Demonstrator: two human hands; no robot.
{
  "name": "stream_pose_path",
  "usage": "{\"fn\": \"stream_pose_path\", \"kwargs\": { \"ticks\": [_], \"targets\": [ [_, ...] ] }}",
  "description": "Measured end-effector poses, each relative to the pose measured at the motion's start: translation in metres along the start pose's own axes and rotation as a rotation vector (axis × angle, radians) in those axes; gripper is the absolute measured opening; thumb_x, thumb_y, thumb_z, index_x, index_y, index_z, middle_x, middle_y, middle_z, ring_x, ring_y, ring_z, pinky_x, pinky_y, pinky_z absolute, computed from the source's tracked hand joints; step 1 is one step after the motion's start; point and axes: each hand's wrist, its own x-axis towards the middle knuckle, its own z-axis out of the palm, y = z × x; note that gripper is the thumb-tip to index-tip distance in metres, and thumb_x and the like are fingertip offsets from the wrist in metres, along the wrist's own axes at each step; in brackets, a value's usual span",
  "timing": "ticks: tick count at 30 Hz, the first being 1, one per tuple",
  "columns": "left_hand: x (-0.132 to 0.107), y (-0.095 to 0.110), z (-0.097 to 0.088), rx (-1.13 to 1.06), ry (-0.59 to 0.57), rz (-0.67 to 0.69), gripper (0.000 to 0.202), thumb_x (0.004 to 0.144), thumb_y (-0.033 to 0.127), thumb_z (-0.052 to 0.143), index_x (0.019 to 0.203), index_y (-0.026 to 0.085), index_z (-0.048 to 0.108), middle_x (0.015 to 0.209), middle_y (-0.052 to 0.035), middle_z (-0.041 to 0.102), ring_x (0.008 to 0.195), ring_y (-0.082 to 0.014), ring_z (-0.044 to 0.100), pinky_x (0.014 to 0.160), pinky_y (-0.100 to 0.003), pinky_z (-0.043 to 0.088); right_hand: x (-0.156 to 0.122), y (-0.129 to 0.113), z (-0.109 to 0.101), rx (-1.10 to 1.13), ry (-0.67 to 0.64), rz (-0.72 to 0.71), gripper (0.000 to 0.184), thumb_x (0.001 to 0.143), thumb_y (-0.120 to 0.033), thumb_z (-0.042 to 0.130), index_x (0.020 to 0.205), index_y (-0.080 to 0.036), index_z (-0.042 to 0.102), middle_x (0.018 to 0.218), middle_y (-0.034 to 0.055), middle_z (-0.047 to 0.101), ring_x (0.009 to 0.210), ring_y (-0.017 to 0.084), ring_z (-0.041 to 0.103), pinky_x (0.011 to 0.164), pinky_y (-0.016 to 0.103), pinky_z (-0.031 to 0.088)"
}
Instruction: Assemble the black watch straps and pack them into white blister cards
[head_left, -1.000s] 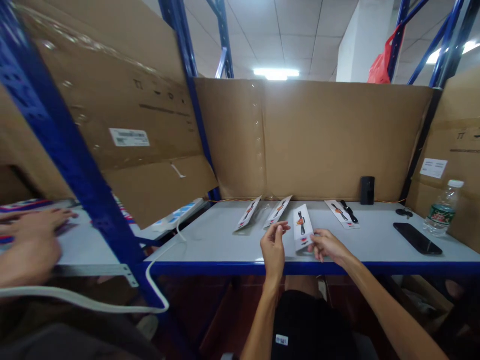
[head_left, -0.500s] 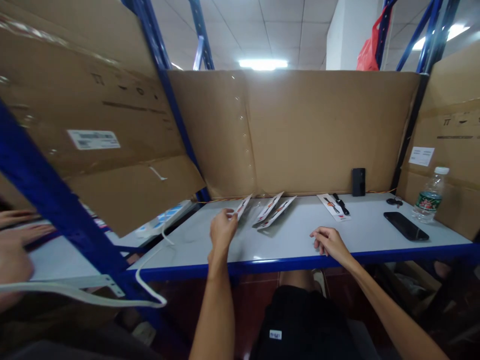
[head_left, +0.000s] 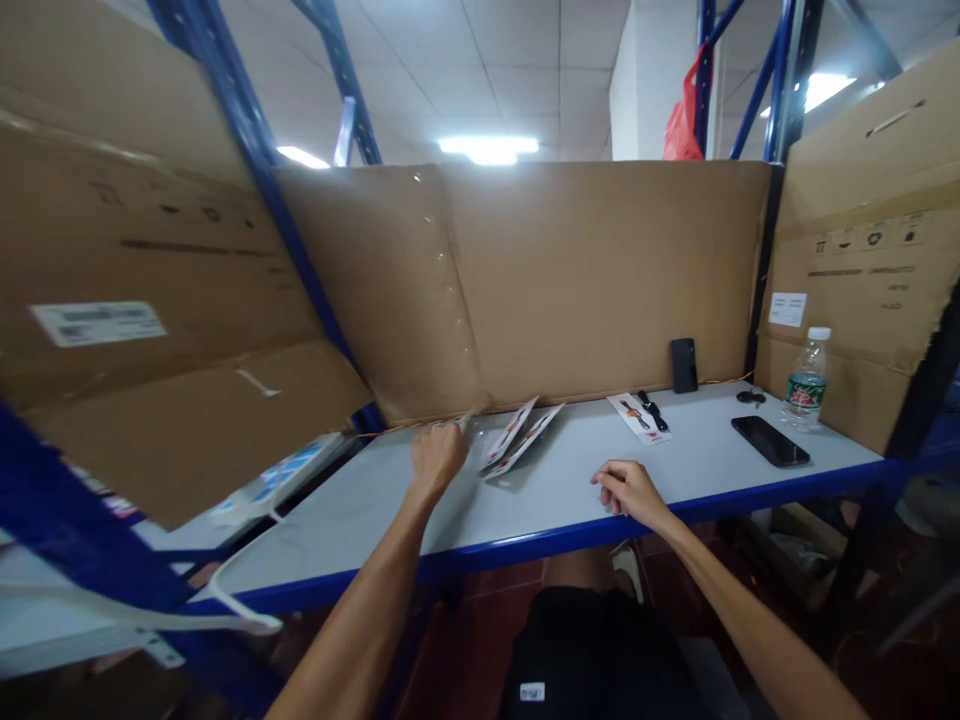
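My left hand (head_left: 439, 455) is over the left part of the grey tabletop (head_left: 352, 510), its back towards me and its fingers closed. A blurred, see-through edge sticks up beside the fingertips; it appears to be the plastic-covered printed card, mostly hidden by the hand. Just right of it, two white printed cards (head_left: 525, 440) with pictures of a watch lean at a slant. My right hand (head_left: 630, 490) hovers near the front edge, fingers loosely curled and apart, holding nothing. Farther back lie a flat printed card (head_left: 634, 420) and a black watch strap (head_left: 654, 411).
A black phone (head_left: 770, 441), a water bottle (head_left: 808, 380) and a small dark object (head_left: 750, 397) are at the right. A black upright block (head_left: 683, 365) leans on the cardboard back wall (head_left: 600, 280). Cardboard sides and blue posts enclose the table; a white cable (head_left: 240, 610) hangs left.
The view has swung to the right. My left hand has turned over the leftmost card, whose printed face no longer shows. My right hand stays near the front edge.
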Motion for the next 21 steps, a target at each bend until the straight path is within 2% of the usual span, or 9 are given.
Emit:
{"fn": "stream_pose_path", "kwargs": {
  "ticks": [2, 4, 7, 8, 10, 13, 16, 19, 21],
  "targets": [
    [-0.001, 0.004, -0.016, 0.092, 0.048, 0.031, 0.029, 0.086, 0.019, 0.046, 0.090, 0.008, 0.073, 0.103, -0.0263, 0.070, 0.099, -0.0357, 0.065, 0.078, -0.038, 0.044, 0.000, 0.002, -0.001, 0.002, 0.005, -0.001, 0.028, 0.079, -0.042, 0.057, 0.080, -0.015, 0.066, 0.056, -0.0023, 0.061, 0.036, 0.009, 0.049, 0.032, 0.018, 0.029],
    [-0.006, 0.009, -0.035, 0.087, 0.151, 0.030, 0.030, 0.090, 0.027, 0.046, 0.088, 0.011, 0.072, 0.102, -0.0225, 0.070, 0.091, -0.0323, 0.065, 0.072, -0.035, 0.043, 0.000, 0.002, -0.001, 0.001, 0.011, -0.004, 0.028, 0.079, -0.043, 0.058, 0.081, -0.016, 0.065, 0.055, -0.0026, 0.061, 0.036, 0.009, 0.049, 0.033, 0.018, 0.030],
    [-0.027, 0.024, -0.055, -0.167, 0.359, -0.004, 0.031, 0.092, 0.038, 0.050, 0.075, 0.016, 0.064, 0.082, -0.0107, 0.067, 0.074, -0.0223, 0.059, 0.065, -0.030, 0.037, -0.001, 0.000, -0.001, 0.014, 0.003, -0.009, 0.040, 0.084, -0.054, 0.056, 0.084, -0.015, 0.065, 0.055, -0.0030, 0.059, 0.036, 0.008, 0.049, 0.033, 0.018, 0.030],
    [-0.038, 0.033, -0.056, -0.288, 0.395, -0.014, 0.033, 0.093, 0.040, 0.050, 0.069, 0.018, 0.059, 0.071, -0.0065, 0.062, 0.067, -0.0193, 0.054, 0.062, -0.029, 0.035, -0.001, -0.001, -0.001, 0.025, -0.013, -0.012, 0.046, 0.086, -0.060, 0.053, 0.085, -0.015, 0.065, 0.056, -0.0026, 0.059, 0.036, 0.008, 0.050, 0.033, 0.018, 0.029],
    [-0.064, 0.057, -0.047, -0.571, 0.388, 0.028, 0.035, 0.091, 0.038, 0.054, 0.062, 0.019, 0.053, 0.059, -0.0012, 0.054, 0.059, -0.0156, 0.046, 0.059, -0.028, 0.030, -0.002, -0.003, 0.002, 0.052, -0.057, -0.025, 0.059, 0.089, -0.070, 0.045, 0.089, -0.014, 0.065, 0.057, -0.0013, 0.060, 0.037, 0.009, 0.051, 0.033, 0.018, 0.028],
    [-0.105, 0.107, -0.015, -0.945, 0.263, 0.095, 0.035, 0.089, 0.034, 0.058, 0.057, 0.020, 0.051, 0.054, 0.0011, 0.050, 0.057, -0.0143, 0.043, 0.059, -0.026, 0.030, -0.003, -0.004, 0.004, 0.068, -0.099, -0.055, 0.062, 0.089, -0.074, 0.043, 0.093, -0.015, 0.062, 0.060, -0.0006, 0.063, 0.037, 0.009, 0.053, 0.033, 0.018, 0.028],
    [-0.132, 0.151, 0.020, -1.256, 0.008, 0.106, 0.033, 0.083, 0.032, 0.068, 0.058, 0.020, 0.052, 0.054, 0.0012, 0.052, 0.057, -0.0144, 0.048, 0.059, -0.025, 0.033, -0.003, -0.003, 0.000, 0.083, -0.053, -0.035, 0.056, 0.084, -0.074, 0.052, 0.083, -0.018, 0.055, 0.056, -0.0016, 0.062, 0.035, 0.010, 0.052, 0.032, 0.018, 0.027],
    [-0.136, 0.168, 0.040, -1.632, -0.253, -0.045, 0.023, 0.077, 0.034, 0.078, 0.080, 0.019, 0.060, 0.069, -0.0008, 0.061, 0.066, -0.0170, 0.060, 0.064, -0.025, 0.043, -0.002, -0.003, -0.009, 0.158, -0.040, 0.044, 0.052, 0.078, -0.072, 0.057, 0.076, -0.021, 0.049, 0.049, -0.0031, 0.058, 0.033, 0.009, 0.048, 0.032, 0.018, 0.028],
    [-0.130, 0.168, 0.045, -1.867, -0.429, -0.155, 0.039, 0.078, 0.041, 0.078, 0.105, 0.020, 0.059, 0.087, -0.0056, 0.068, 0.076, -0.0200, 0.068, 0.071, -0.029, 0.050, -0.002, -0.004, -0.013, 0.183, -0.119, 0.100, 0.048, 0.077, -0.068, 0.059, 0.075, -0.021, 0.050, 0.047, -0.0038, 0.057, 0.032, 0.009, 0.046, 0.032, 0.018, 0.028]
  ]
}}
